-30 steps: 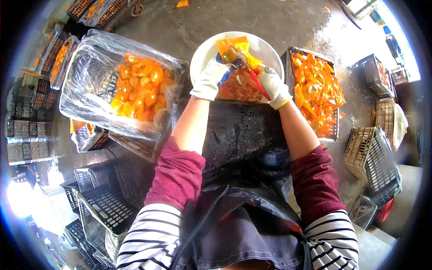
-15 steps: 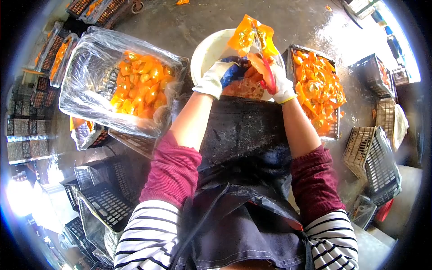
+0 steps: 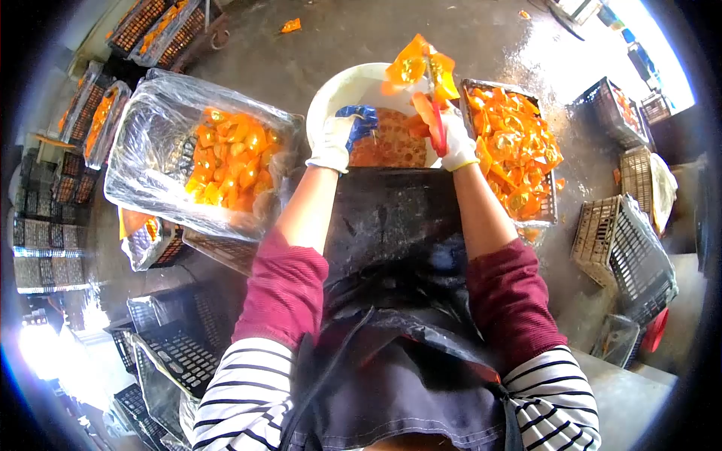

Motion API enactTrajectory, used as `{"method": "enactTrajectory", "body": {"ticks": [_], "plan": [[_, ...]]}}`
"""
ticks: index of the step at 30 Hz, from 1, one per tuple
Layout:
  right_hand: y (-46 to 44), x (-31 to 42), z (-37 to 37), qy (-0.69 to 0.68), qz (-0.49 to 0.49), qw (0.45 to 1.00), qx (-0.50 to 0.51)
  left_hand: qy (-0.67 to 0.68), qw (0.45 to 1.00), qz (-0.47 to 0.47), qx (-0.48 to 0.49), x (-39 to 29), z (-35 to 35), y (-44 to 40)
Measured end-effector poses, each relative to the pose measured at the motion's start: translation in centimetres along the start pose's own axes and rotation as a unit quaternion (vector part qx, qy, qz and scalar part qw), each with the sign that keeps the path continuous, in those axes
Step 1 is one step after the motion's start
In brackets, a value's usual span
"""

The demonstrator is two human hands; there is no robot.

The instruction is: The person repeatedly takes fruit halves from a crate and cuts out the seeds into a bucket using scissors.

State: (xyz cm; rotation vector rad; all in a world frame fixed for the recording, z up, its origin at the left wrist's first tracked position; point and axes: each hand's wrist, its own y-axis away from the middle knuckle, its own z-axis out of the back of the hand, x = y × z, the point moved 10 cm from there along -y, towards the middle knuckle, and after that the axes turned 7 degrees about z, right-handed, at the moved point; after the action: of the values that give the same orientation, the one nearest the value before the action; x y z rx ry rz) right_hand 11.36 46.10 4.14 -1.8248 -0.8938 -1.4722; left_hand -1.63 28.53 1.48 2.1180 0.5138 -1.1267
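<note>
My left hand (image 3: 336,140), in a white glove with blue fingertips, is closed over the left side of a white bucket (image 3: 328,92); what it holds, if anything, is hidden. Reddish pieces in liquid (image 3: 389,140) show inside the bucket. My right hand (image 3: 453,137), gloved in white, grips red-handled scissors (image 3: 439,129) over the bucket's right side. Beyond the blades is an opened orange packet (image 3: 410,65), and an orange-red piece lies against the handles. Orange packets (image 3: 239,154) fill part of the plastic-lined crate (image 3: 143,161) at left.
A crate heaped with orange packets (image 3: 511,150) stands right of the bucket. Empty crates (image 3: 177,349) sit at lower left, others (image 3: 632,248) at right. Stacked crates (image 3: 50,233) line the far left. An orange scrap (image 3: 290,25) lies on the floor.
The orange packet rose beside the scissors and now stands opened out above my right hand. My left hand has drawn away to the left from my right hand. The view has shifted slightly.
</note>
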Motion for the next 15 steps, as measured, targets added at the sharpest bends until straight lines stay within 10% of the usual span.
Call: {"method": "enactTrajectory", "body": {"ticks": [12, 15], "plan": [[2.0, 5.0, -0.8, -0.194, 0.029, 0.979, -0.056, -0.021, 0.999, 0.006, 0.040, -0.6, 1.5, 0.0], [2.4, 4.0, 3.1, -0.461, 0.083, 0.849, -0.245, -0.058, 0.997, -0.033, 0.031, -3.2, 0.2, 2.1]]}}
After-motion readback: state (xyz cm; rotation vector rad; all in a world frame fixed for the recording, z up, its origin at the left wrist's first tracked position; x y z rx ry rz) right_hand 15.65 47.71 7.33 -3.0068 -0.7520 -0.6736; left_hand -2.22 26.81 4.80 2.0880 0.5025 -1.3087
